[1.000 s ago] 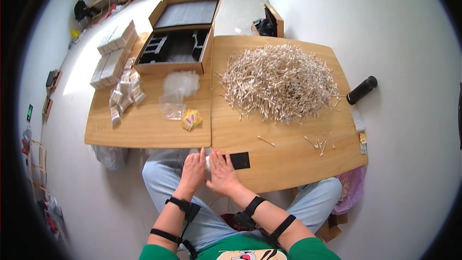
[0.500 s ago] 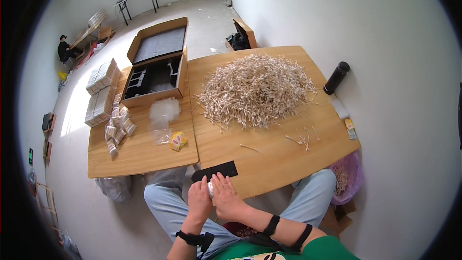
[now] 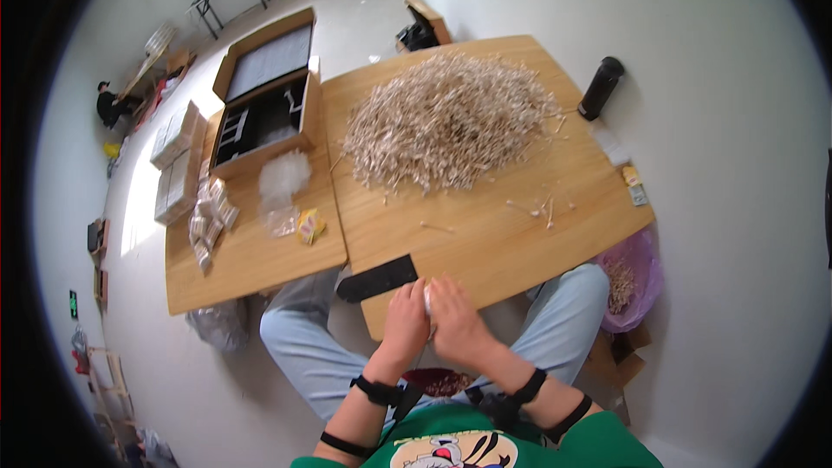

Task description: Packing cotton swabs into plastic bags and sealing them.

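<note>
Lower center of frame: left hand (image 3: 406,322) and right hand (image 3: 459,322) close together, both gripping small white bundle (image 3: 427,298) between them; bundle mostly hidden by fingers. Just left of hands: flat black strip (image 3: 378,279) at near edge of wooden table (image 3: 485,260). Upper center: large heap of cotton swabs (image 3: 451,126). Right of center: few loose swabs (image 3: 549,213). Upper left: open cardboard box (image 3: 270,157); below it, clear plastic bags (image 3: 283,176), yellow cards (image 3: 310,227).
</note>
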The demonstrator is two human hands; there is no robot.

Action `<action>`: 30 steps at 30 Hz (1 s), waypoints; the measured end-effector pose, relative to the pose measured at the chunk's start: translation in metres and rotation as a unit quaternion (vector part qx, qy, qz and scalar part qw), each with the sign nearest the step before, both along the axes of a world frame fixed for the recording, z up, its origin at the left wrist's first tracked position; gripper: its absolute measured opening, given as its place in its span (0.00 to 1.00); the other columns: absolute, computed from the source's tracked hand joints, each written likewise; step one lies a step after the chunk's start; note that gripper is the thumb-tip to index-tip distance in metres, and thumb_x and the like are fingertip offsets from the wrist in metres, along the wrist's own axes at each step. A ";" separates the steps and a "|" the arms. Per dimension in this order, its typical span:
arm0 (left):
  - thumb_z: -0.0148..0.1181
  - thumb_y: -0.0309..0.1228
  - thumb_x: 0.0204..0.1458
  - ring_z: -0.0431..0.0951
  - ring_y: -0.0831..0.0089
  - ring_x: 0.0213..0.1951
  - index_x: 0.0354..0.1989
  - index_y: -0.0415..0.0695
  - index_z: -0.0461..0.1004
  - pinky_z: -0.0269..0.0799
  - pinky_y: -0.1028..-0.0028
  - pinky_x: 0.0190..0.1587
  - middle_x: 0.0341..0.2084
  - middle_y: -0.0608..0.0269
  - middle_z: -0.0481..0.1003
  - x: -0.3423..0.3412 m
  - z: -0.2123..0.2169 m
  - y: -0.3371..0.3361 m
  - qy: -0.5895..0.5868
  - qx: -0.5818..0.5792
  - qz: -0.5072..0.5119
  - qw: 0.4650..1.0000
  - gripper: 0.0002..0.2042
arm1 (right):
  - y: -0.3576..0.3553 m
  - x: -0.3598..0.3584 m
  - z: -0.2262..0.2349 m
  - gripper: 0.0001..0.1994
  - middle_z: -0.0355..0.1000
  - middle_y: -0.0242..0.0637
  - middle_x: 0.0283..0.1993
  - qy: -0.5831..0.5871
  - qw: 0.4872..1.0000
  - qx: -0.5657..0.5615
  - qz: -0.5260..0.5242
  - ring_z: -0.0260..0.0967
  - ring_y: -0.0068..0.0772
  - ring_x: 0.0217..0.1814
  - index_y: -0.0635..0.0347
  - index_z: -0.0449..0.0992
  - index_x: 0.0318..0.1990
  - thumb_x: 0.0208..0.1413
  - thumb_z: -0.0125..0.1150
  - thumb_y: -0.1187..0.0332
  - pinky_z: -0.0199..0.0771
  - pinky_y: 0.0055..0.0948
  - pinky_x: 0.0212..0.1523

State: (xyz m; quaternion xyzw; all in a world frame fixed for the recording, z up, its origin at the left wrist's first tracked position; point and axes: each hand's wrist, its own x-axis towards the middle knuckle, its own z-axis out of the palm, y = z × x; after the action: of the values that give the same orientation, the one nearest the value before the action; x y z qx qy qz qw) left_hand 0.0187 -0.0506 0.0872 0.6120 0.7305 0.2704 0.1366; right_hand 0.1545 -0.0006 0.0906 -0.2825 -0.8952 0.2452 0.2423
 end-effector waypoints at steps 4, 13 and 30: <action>0.57 0.18 0.45 0.71 0.44 0.49 0.56 0.35 0.66 0.68 0.57 0.51 0.44 0.44 0.71 0.002 0.004 0.007 -0.153 0.007 -0.012 0.988 0.25 | 0.031 0.019 0.031 0.20 0.69 0.49 0.59 0.121 0.987 -0.104 0.022 0.59 0.59 0.68 0.60 0.74 0.52 0.48 0.63 0.75 0.59 0.52 0.66; 0.54 0.20 0.59 0.71 0.74 0.54 0.57 0.40 0.69 0.67 0.73 0.57 0.50 0.63 0.73 0.004 0.015 0.003 -0.534 -0.126 -0.093 0.831 0.17 | 0.034 0.022 0.045 0.07 0.76 0.39 0.42 0.214 0.969 -0.113 0.043 0.71 0.50 0.57 0.59 0.78 0.34 0.46 0.67 0.79 0.71 0.43 0.56; 0.59 0.30 0.60 0.71 0.79 0.49 0.52 0.44 0.73 0.66 0.75 0.54 0.43 0.70 0.75 -0.013 0.033 -0.011 -0.625 -0.272 -0.139 0.719 0.13 | 0.069 0.039 0.053 0.05 0.71 0.38 0.38 0.124 0.942 -0.278 0.140 0.71 0.44 0.51 0.62 0.74 0.33 0.49 0.65 0.78 0.70 0.36 0.51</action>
State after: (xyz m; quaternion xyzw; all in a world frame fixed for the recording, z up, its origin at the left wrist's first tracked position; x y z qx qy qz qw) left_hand 0.0054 -0.0615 0.1207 0.3349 0.4283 0.3595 0.7584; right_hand 0.1939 0.0686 0.1437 -0.1784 -0.7847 0.5489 0.2262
